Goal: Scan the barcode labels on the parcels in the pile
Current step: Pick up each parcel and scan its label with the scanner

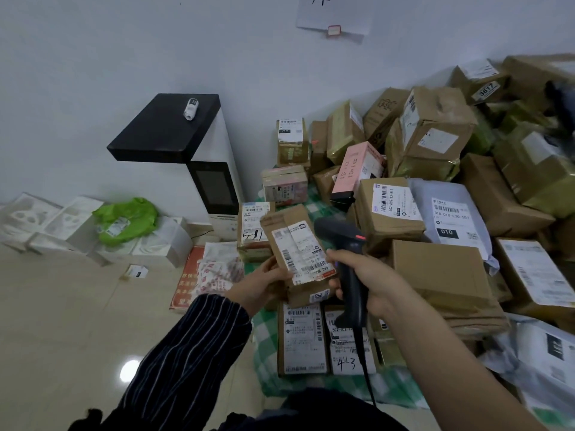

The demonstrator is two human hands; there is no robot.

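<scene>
Left hand (264, 284) holds parcel (298, 253) beside right hand's (371, 278) scanner (337, 235)

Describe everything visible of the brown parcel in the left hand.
The brown parcel is a flat, cardboard-looking pack. A white label with barcodes and an orange strip covers its face; a smaller label sits lower. It is held tilted above the pile, label toward the camera. The left hand grips its lower left edge; the black scanner is beside it.
</scene>
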